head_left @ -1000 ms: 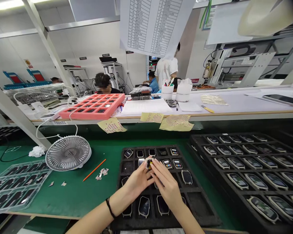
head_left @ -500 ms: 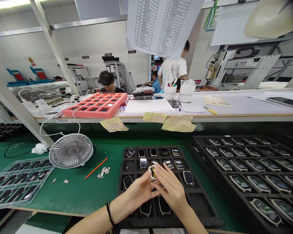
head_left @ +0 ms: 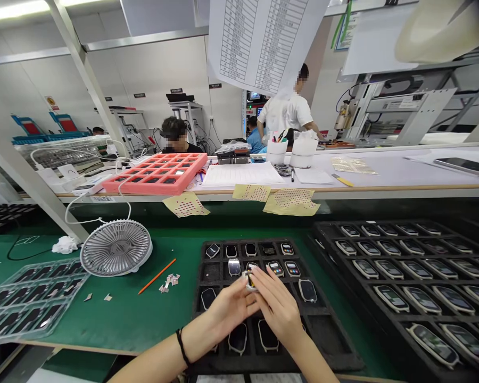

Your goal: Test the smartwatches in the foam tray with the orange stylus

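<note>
Over the middle of a black foam tray (head_left: 323,330), my two hands meet around a small smartwatch case (head_left: 250,282). My left hand (head_left: 229,306) grips the case from the left, thumb and fingers closed on it. Coming from the right, my right hand (head_left: 279,306) has its fingertips laid on the top of the same case, covering much of it. A bit of yellow and silver shows between the fingers. Around the hands, tray pockets hold watches, some with lit screens, such as the lit watch (head_left: 292,268), and a dark-faced watch (head_left: 307,291).
A larger foam tray of watches (head_left: 421,300) stands at the right. Left are a grey fan (head_left: 117,247), an orange stick (head_left: 157,276), small paper scraps (head_left: 168,283) and a clear tray of dark parts (head_left: 43,292). A pink tray (head_left: 155,174) sits on the shelf; people are behind.
My hands stay on the watch case, which has tilted slightly, with less yellow showing. In the background, the person in white has turned and an arm now reaches right.
</note>
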Motion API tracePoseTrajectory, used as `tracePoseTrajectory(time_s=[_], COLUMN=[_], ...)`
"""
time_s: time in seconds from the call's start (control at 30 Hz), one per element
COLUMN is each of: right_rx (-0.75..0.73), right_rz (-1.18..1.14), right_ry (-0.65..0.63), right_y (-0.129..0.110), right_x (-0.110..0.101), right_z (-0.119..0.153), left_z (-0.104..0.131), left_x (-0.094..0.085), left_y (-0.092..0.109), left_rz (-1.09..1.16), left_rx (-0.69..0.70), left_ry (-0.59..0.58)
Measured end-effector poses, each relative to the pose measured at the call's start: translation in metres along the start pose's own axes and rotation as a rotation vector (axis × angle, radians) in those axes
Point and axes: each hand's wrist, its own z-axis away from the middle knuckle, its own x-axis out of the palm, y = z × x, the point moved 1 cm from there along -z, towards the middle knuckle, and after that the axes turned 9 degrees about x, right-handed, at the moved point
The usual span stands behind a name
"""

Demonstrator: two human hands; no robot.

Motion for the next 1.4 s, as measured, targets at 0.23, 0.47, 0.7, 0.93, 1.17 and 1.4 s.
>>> tracePoseTrajectory(time_s=[0.23, 0.47, 0.7, 0.93, 1.17, 1.4], right_rx=[0.244, 0.253, 0.265, 0.273, 0.262, 0.26], right_rz=[0.085, 0.067, 0.057, 0.049, 0.066, 0.076], right_ry=[0.003, -0.045, -0.084, -0.101, -0.109, -0.127], right_y=[0.011, 0.015, 0.015, 0.016, 0.016, 0.016], right_x=[-0.017, -0.021, -0.02, -0.018, -0.017, -0.018], right_z=[0.021, 0.032, 0.035, 0.036, 0.037, 0.039], left_z=[-0.043, -0.065, -0.049, -0.036, -0.057, -0.066], left_x=[-0.036, -0.049, -0.056, -0.052, -0.032, -0.029], left_y=[0.043, 0.032, 0.037, 0.043, 0.032, 0.035], left_rz=[-1.538, -2.017, -2.047, -2.183, -2.238, -2.16], left_rx=[0.484, 0.427, 0.458, 0.286, 0.256, 0.209], left_ry=[-0.059, -0.164, -0.128, -0.053, 0.021, -0.089])
